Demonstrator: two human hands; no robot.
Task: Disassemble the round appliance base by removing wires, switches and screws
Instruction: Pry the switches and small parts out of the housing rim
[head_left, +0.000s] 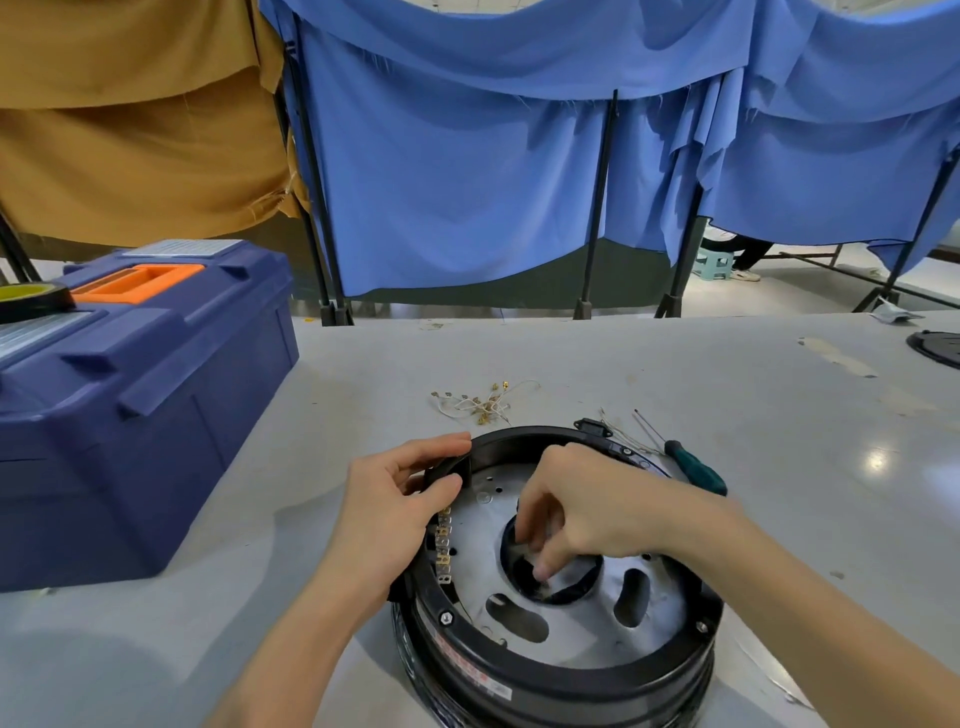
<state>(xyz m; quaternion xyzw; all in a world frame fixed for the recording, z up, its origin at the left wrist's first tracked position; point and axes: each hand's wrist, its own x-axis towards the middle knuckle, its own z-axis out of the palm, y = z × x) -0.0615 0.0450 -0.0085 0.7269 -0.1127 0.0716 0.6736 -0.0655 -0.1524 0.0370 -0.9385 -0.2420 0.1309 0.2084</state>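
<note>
The round appliance base (519, 670) lies on the grey table, a black ring around a silver metal plate (478, 551) with a central hole and oval slots. My left hand (400, 499) grips the ring's left rim, thumb inside against a black block. My right hand (576, 509) reaches into the central hole with curled fingers, pinching at something dark there; what it holds is hidden. A strip of brass terminals (444, 545) sits along the left inner edge. Removed wires with brass connectors (483, 402) lie behind the base.
A green-handled screwdriver (693, 465) and a small black switch with wires (592, 427) lie right of the base. A blue toolbox (135, 405) with an orange handle stands at the left, tape on top. Blue and tan curtains hang behind.
</note>
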